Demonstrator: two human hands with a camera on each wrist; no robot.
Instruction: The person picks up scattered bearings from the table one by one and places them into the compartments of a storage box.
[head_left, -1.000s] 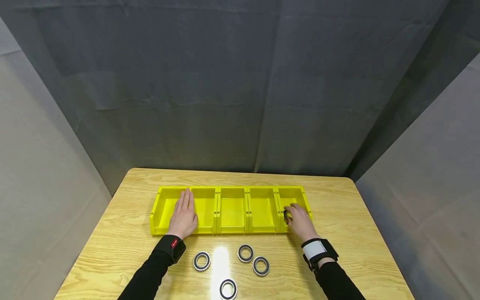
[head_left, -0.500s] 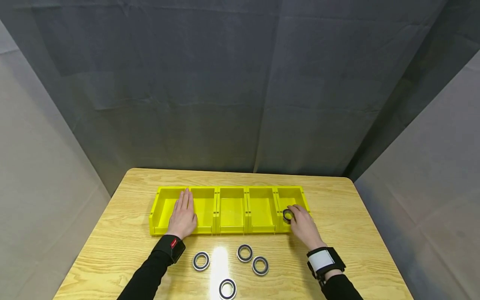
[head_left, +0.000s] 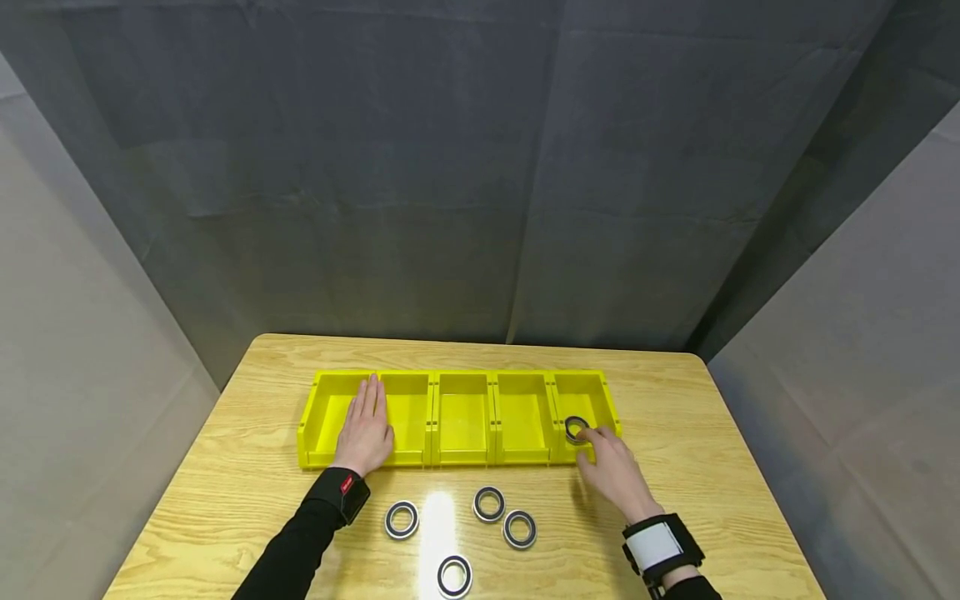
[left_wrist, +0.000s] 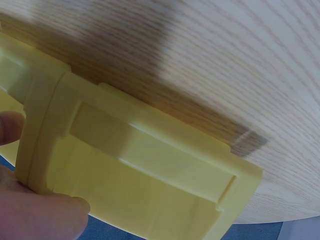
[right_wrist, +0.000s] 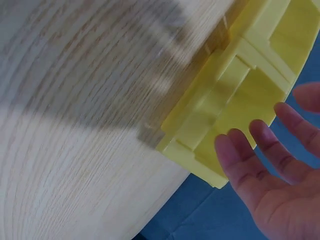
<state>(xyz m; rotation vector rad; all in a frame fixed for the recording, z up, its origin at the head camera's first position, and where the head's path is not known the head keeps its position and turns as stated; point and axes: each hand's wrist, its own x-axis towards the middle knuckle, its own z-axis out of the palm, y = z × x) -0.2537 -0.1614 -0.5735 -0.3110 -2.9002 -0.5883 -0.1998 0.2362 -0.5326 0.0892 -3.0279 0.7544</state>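
A row of joined yellow bins (head_left: 462, 458) runs across the table. My left hand (head_left: 364, 435) rests with straight fingers over the divider between the two leftmost bins; in the left wrist view its thumb (left_wrist: 45, 215) lies against that divider (left_wrist: 40, 135). In the rightmost bin sits a ball bearing (head_left: 574, 422), a metal ring with a dark seal. My right hand (head_left: 617, 471) is spread loosely at this bin's front, fingertips just beside the bearing. The right wrist view has its fingers (right_wrist: 272, 155) apart and holding nothing; the bearing is hidden there.
Several more bearings lie on the wooden table (head_left: 225, 517) in front of the bins: one at left (head_left: 401, 520), an upper bearing (head_left: 489, 505) beside a right one (head_left: 520, 530), and a nearest one (head_left: 454, 577). Grey cloth (head_left: 420, 208) hangs behind the table.
My right hand has let go of the bearing in the rightmost bin and drawn back toward the front right, its fingers opening. The left hand has stayed in place.
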